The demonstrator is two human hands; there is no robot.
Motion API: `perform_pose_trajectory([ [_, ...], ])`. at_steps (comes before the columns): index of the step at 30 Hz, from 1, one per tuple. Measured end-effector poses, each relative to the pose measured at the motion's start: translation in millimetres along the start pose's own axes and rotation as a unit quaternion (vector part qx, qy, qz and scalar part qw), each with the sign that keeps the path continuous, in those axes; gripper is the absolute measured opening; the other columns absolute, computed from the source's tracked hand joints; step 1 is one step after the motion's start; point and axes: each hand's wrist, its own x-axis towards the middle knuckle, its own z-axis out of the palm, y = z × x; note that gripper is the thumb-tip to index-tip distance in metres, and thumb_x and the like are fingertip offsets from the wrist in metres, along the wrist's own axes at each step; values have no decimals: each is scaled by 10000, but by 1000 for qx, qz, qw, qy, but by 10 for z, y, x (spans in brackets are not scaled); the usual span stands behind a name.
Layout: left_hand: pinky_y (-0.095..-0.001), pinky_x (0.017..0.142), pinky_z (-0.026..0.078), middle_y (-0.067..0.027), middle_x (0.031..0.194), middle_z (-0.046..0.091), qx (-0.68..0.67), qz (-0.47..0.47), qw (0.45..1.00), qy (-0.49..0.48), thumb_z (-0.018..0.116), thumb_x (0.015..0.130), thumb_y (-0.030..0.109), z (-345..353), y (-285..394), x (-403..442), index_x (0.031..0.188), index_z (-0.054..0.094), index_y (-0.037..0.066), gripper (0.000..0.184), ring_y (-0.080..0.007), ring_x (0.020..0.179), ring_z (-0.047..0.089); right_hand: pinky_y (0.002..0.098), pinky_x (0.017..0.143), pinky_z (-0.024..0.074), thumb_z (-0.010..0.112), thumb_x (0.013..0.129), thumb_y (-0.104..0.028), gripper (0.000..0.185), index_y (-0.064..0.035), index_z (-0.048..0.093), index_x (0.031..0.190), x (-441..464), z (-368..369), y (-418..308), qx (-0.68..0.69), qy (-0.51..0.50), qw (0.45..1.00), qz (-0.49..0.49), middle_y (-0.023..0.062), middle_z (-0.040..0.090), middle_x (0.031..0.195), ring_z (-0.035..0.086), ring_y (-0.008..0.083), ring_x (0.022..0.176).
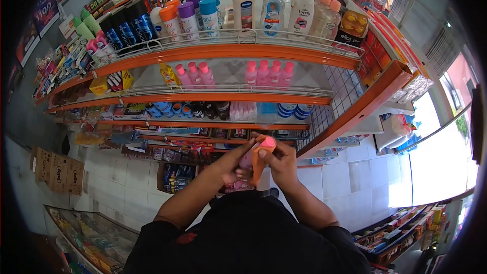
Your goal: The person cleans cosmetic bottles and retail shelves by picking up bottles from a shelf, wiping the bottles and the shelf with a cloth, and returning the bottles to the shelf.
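Note:
Close in front of my body, both hands hold a small pink bottle point(245, 161) and an orange cloth point(258, 167). My left hand point(235, 161) is closed around the bottle's side, its fingers partly hidden. My right hand point(282, 163) grips the cloth, thumb on top, pressing it against the bottle near the pink cap point(268, 143). One end of the cloth hangs down between the hands. On the shelf ahead, similar pink bottles point(262, 73) stand upright in a row, with another pink group point(194, 75) to their left.
An orange-edged shelf point(223, 52) carries spray cans point(208, 14), lotion bottles point(244, 7) and a blue-capped bottle point(273, 12). Lower shelves hold jars and packets. An open carton point(176, 177) of packets sits below; a brown box point(57, 170) stands left. A glass case point(91, 238) is at lower left.

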Motion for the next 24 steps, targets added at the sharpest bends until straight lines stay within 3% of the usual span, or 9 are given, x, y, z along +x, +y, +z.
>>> perform_pose_trajectory([
  [2, -259, 570, 471, -77, 829, 643, 165, 161, 969, 93, 583, 1048, 539, 48, -62, 36, 1226, 580, 67, 504, -133, 635, 605, 302, 953, 525, 709, 969, -88, 338, 63, 674, 1270, 7, -19, -1, 4, 39, 999, 14, 103, 712, 1205, 659, 140, 1049],
  [4, -271, 722, 520, -86, 889, 646, 408, 394, 796, 210, 635, 1044, 468, 219, -244, 129, 1236, 557, 53, 464, -154, 784, 653, 296, 949, 523, 703, 974, -94, 331, 60, 678, 1266, 32, -46, -27, 12, 69, 998, 4, 106, 715, 1205, 662, 141, 1045],
  [5, -297, 883, 501, -74, 948, 634, 493, 433, 723, 216, 679, 1031, 396, 274, -275, 120, 1247, 525, 37, 447, -167, 926, 639, 284, 941, 517, 706, 975, -104, 325, 58, 685, 1256, 67, -66, -10, 30, 75, 997, -21, 111, 717, 1203, 660, 136, 1042],
  [8, -285, 809, 504, -66, 922, 620, 533, 440, 686, 228, 645, 1048, 428, 273, -324, 93, 1248, 519, 37, 457, -141, 867, 619, 286, 940, 519, 705, 968, -91, 315, 60, 688, 1244, 97, -106, 61, 83, 56, 995, -21, 111, 720, 1184, 664, 144, 1037],
  [14, -244, 604, 422, -60, 935, 645, 96, 139, 960, 223, 522, 1082, 529, 446, -211, -10, 1217, 560, 91, 460, -120, 732, 574, 337, 989, 524, 703, 955, -76, 312, 65, 691, 1233, 109, -117, 97, 167, 35, 985, 24, 122, 727, 1179, 677, 176, 1064],
  [17, -249, 596, 429, -50, 956, 646, 97, 123, 972, 174, 509, 1070, 570, 332, -169, 3, 1279, 558, 82, 533, -127, 739, 587, 415, 1081, 486, 714, 948, -142, 351, 73, 668, 1221, 78, -182, 103, 83, -49, 995, 2, 189, 707, 1236, 662, 279, 1188],
  [20, -255, 588, 435, -39, 976, 647, 99, 105, 982, 124, 496, 1059, 612, 182, -144, 27, 1341, 555, 73, 611, -134, 746, 600, 398, 1066, 495, 714, 956, -149, 356, 69, 668, 1233, 58, -116, -12, 38, -25, 999, -8, 169, 715, 1207, 666, 243, 1170],
  [22, -252, 595, 459, -42, 995, 651, 328, 331, 871, 157, 472, 1042, 655, 202, -273, 140, 1343, 569, 69, 666, -125, 780, 616, 391, 1069, 491, 712, 964, -155, 361, 68, 666, 1245, 61, -132, -69, -23, -37, 999, 25, 166, 711, 1230, 659, 223, 1173],
  [24, -248, 604, 481, -46, 1008, 654, 425, 423, 779, 181, 447, 1027, 693, 146, -402, 198, 1342, 577, 67, 713, -117, 810, 626, 364, 1052, 497, 715, 968, -146, 376, 67, 661, 1273, 59, -142, -67, -44, -52, 996, 49, 152, 712, 1240, 661, 199, 1157],
])
